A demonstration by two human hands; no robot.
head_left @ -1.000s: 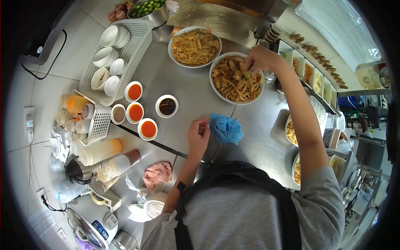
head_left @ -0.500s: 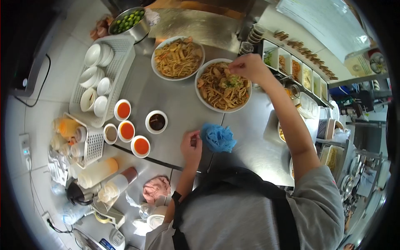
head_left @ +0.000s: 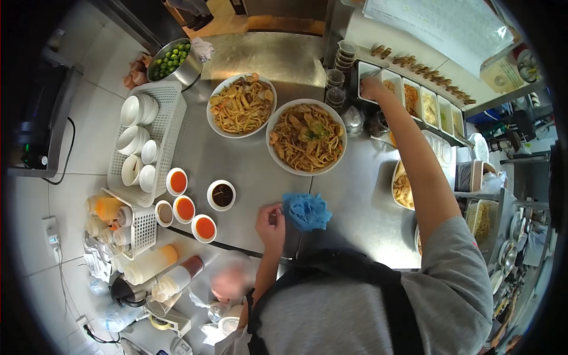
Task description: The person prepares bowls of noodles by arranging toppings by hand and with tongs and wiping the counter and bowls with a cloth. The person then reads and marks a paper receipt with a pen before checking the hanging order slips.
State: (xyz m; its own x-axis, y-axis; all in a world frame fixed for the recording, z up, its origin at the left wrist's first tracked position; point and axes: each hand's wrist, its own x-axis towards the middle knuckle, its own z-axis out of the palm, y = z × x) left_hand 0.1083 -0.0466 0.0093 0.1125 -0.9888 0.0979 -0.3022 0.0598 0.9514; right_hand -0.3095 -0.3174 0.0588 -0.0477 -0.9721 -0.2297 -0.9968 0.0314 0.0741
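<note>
My right hand (head_left: 373,89) reaches into the white container (head_left: 368,69) at the near end of a row at right. Its fingertips are hidden inside. Curled fingers close my left hand (head_left: 271,227) beside a crumpled blue cloth (head_left: 306,212); I see nothing in it. Between the two hands, on the steel counter (head_left: 254,171), stands a white bowl (head_left: 306,173) of brown noodles (head_left: 293,145) topped with chopped greens (head_left: 316,132). Left of it is a second white bowl (head_left: 235,135), filled with noodles and pieces of topping.
Small cups of red sauce (head_left: 184,208) and a dark sauce cup (head_left: 222,195) sit left. Beyond are a basket (head_left: 171,112) of small bowls, squeeze bottles (head_left: 151,264) and a pot (head_left: 190,68) of green citrus. Stacked plastic cups (head_left: 335,78) stand near the containers.
My right hand has left the noodle bowl and moved right into the container. My left hand stays by the blue cloth. The view has shifted slightly.
</note>
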